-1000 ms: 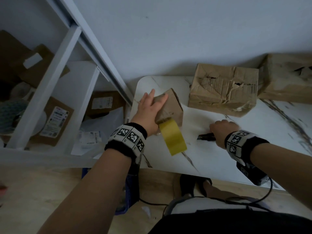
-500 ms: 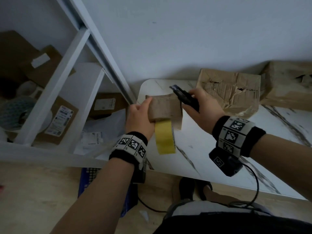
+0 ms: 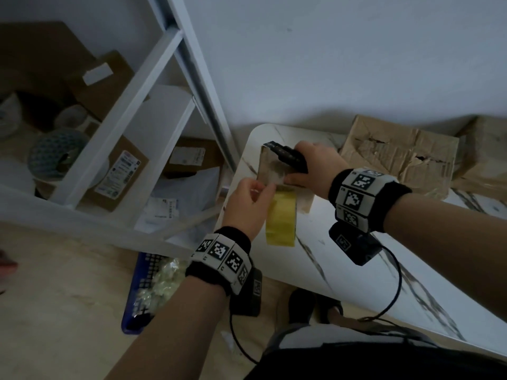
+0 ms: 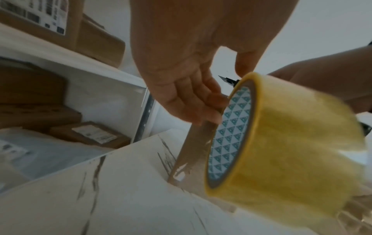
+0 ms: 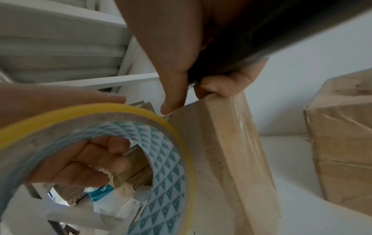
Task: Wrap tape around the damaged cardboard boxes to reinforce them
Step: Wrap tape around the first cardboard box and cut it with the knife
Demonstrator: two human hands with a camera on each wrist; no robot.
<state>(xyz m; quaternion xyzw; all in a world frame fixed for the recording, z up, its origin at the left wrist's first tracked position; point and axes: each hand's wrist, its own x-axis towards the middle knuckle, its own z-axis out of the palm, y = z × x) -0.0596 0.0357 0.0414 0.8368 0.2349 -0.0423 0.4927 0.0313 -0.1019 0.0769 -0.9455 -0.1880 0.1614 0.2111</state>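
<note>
A small cardboard box (image 3: 271, 170) stands on the corner of the white marble table (image 3: 356, 270). My left hand (image 3: 262, 189) grips its near edge, where a strip of tape leaves it. The yellow tape roll (image 3: 281, 222) hangs from that strip below the box. My right hand (image 3: 297, 172) holds a black utility knife (image 3: 285, 154), its tip over the box's top left corner. In the right wrist view, the thumb (image 5: 173, 95) and a fingertip rest on the box (image 5: 221, 159) top. The left wrist view shows the blade tip (image 4: 224, 78) behind the roll (image 4: 281, 143).
A larger torn cardboard box (image 3: 397, 157) lies at the back of the table against the wall, and another (image 3: 485, 149) sits to its right. White shelving (image 3: 123, 127) with parcels stands to the left. A blue basket (image 3: 142, 292) sits on the floor below.
My right hand lifted the knife off the table and brought it to the top of the small box. My left hand slid from the box's top to its near edge.
</note>
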